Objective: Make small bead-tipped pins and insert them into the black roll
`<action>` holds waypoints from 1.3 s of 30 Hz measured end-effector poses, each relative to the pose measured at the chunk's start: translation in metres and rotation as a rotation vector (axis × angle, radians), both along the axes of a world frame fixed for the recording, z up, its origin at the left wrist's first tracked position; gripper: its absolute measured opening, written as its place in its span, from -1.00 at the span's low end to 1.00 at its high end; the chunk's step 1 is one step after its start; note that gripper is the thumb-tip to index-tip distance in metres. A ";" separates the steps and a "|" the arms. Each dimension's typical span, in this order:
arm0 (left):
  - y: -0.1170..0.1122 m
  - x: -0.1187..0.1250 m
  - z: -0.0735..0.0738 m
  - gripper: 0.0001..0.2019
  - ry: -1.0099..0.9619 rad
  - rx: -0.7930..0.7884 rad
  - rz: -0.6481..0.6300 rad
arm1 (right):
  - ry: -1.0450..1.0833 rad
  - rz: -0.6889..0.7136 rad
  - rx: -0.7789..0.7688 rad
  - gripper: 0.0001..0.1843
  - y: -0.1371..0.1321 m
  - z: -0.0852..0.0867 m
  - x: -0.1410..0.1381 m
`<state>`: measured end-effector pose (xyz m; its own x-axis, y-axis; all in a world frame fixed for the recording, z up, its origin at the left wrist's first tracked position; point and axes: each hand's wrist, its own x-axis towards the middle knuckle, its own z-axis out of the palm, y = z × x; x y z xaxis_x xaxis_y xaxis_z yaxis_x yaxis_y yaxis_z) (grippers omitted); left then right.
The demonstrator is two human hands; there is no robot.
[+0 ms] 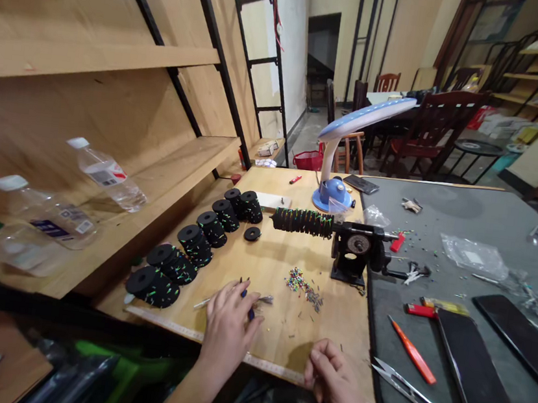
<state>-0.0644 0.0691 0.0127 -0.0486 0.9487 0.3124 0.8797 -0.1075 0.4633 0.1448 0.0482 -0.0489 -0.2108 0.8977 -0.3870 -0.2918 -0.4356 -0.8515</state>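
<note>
My left hand [228, 327] lies over a blue-handled tool [251, 315] at the front of the wooden board, its fingers spread and slightly bent. Parts of the tool show between the fingers, and the rest is hidden. A thin light-coloured rod [201, 303] sticks out to the left of this hand. Near the board's front edge, my right hand [333, 373] has its fingers curled in; whatever they hold, if anything, is hidden. Beyond the hands is a pile of small coloured beads and metal bits [305, 286]. A black hand-crank winder [354, 251] carries a black spool wound with coloured pieces [303, 222].
Several black spools [195, 245] stand along the left, with a black disc [252, 233] beside them. A blue lamp [331, 193] stands behind the winder. On the grey mat [415, 285] at right lie thread snips [407, 388], an orange-handled tool [412, 351] and phones [477, 377].
</note>
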 end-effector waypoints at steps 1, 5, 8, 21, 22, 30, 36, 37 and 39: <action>-0.003 0.006 0.003 -0.79 -0.086 -0.008 -0.017 | -0.019 0.000 0.007 -0.48 0.000 0.000 0.000; -0.016 0.037 0.001 -0.80 -0.715 -0.410 -0.152 | -0.079 0.004 0.070 -0.46 0.001 0.003 -0.003; -0.018 0.055 -0.009 -0.74 -1.033 -0.588 -0.138 | -0.109 0.034 0.104 -0.47 0.000 0.006 -0.005; -0.008 0.050 -0.014 -0.71 -1.053 -0.464 -0.075 | -0.081 0.009 0.090 -0.41 0.006 0.022 0.004; -0.008 0.050 -0.013 -0.71 -1.035 -0.452 -0.082 | -0.102 -0.012 0.105 -0.42 0.007 0.024 0.007; -0.019 0.058 -0.010 -0.79 -0.817 -0.285 -0.193 | 0.026 0.141 0.101 -0.45 0.018 0.053 -0.002; -0.026 0.053 -0.012 -0.79 -0.726 -0.252 -0.158 | -0.195 0.168 0.282 -0.68 0.015 0.036 -0.015; -0.026 0.051 -0.012 -0.79 -0.732 -0.259 -0.147 | -0.253 0.182 0.330 -0.73 0.013 0.032 -0.015; -0.027 0.048 -0.012 -0.78 -0.736 -0.269 -0.135 | -0.359 0.213 0.417 -0.80 0.010 0.025 -0.015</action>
